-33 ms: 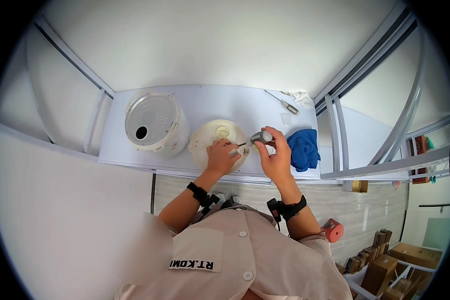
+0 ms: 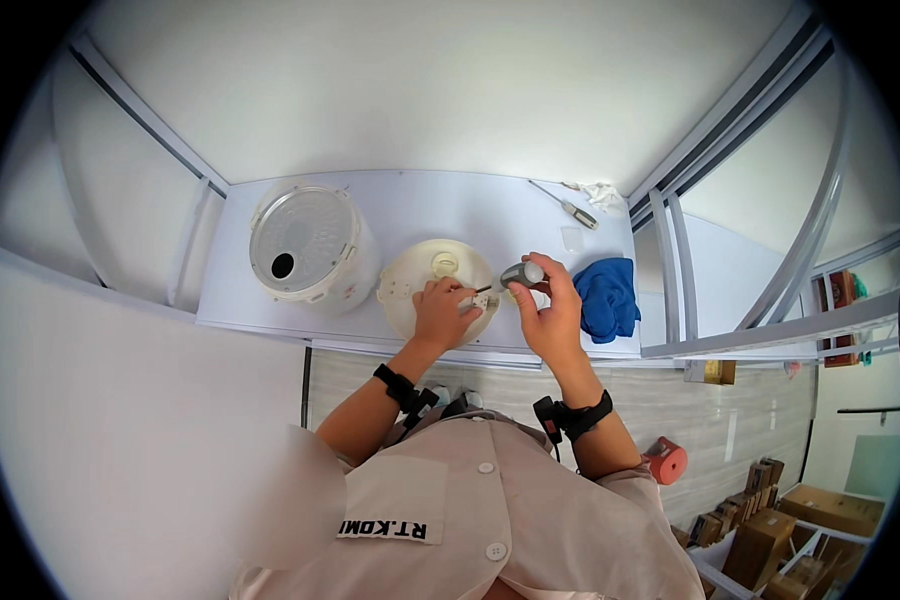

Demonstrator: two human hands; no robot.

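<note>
Two bare hands meet over the cream round cover (image 2: 398, 318), which lies on the bench (image 2: 440, 205) near its front edge, between the white pot (image 2: 352, 262) and the blue cloth (image 2: 608, 302). Your forearms slant inward from below, a black band on each wrist. Your left hand (image 2: 442, 313) is turned back-up, its fingers bent and pointing forward and right, resting over the middle of the cover with the thumb out to the right side; whether they pinch a small part there, you cannot tell from this view. Your right hand (image 2: 555, 304) sits higher, to the right of the cover, thumb and curled fingers clamped on the handle of the grey screwdriver (image 2: 519, 276). You hold that tool tilted, handle end up to the right, its dark shaft running left and down toward your left fingertips; contact at the tip is too small to make out. A second screwdriver (image 2: 575, 213) lies farther back on the bench, well apart from your hands.
</note>
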